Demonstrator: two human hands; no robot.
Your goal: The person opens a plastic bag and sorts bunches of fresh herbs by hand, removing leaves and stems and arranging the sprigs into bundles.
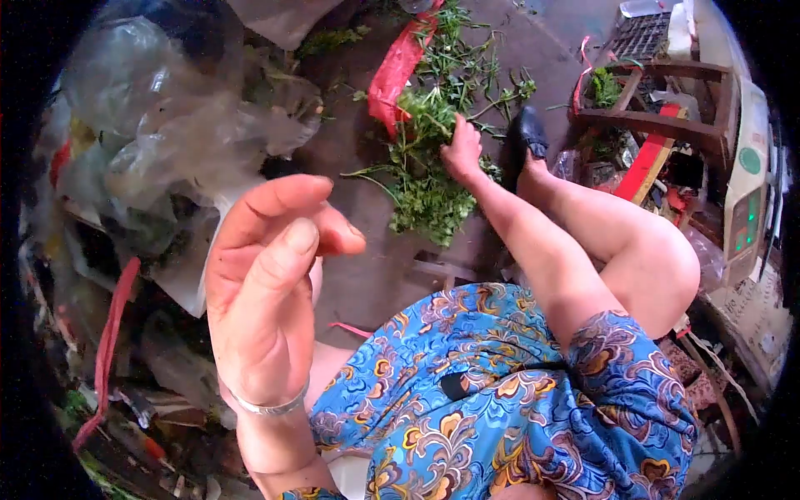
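Observation:
My left hand [267, 283] is raised close to the camera, its fingers curved and apart, with nothing between them; a bracelet circles the wrist. Farther forward, my right hand [463, 152] reaches down to a heap of leafy green herbs [429, 196] on the floor. Its fingers are bent against the stems at the heap's right side, closed on some of them. A red plastic strip [398, 75] lies along the left of the herbs, and loose green sprigs [458, 50] are scattered beyond.
Crumpled clear plastic bags [167, 125] fill the left side, with a red strap [108, 358] below. A black shoe [528, 133] stands right of the herbs. At the right are a wooden frame [650, 125] and a scale [746, 167] with green digits.

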